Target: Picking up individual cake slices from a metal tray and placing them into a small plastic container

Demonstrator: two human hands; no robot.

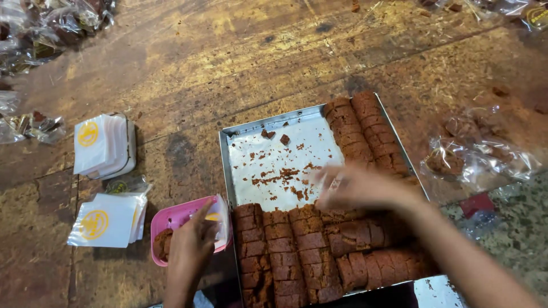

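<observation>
A metal baking tray (228, 149) holds rows of brown cake slices (297, 256) along its near side and far right, with crumbs on its bare middle. My right hand (357, 187) is blurred above the tray, over the slices; whether it holds anything I cannot tell. My left hand (191, 246) rests on a pink plastic tray (171, 218) left of the metal tray, fingers on a small clear bag (220, 219) lying in it. A brown piece (162, 244) also sits in the pink tray.
Two stacks of small white bags with a yellow round mark (103, 145) (108, 221) lie to the left. Wrapped cake pieces in clear plastic (474, 157) sit at the right, more packets (34, 28) at the far left. The worn wooden tabletop (217, 63) is strewn with crumbs.
</observation>
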